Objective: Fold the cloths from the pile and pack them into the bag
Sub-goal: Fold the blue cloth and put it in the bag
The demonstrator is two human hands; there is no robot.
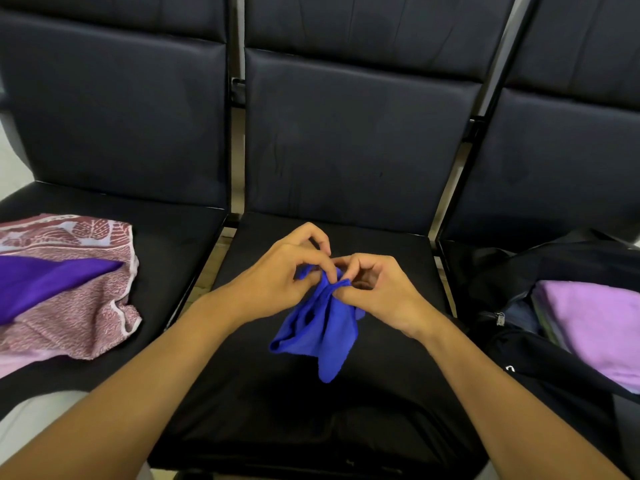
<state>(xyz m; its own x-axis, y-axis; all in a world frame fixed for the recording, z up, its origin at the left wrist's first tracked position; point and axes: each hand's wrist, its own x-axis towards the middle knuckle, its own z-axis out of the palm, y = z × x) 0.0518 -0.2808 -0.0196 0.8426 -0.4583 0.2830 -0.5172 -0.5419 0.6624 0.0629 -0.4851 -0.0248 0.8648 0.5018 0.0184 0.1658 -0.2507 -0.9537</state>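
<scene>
Across the row of black padded seats (346, 140), the middle seat is the landmark. Left of it lies the pile: a red-and-white patterned towel (69, 299) with a purple satin cloth (41, 282) on top. Right of it sits an open black bag (554, 362) holding a folded lilac cloth (595, 323). Above it, the left hand (277, 275) and right hand (377, 285) each pinch the top edge of a small crumpled blue cloth (322, 330), which hangs down.
</scene>
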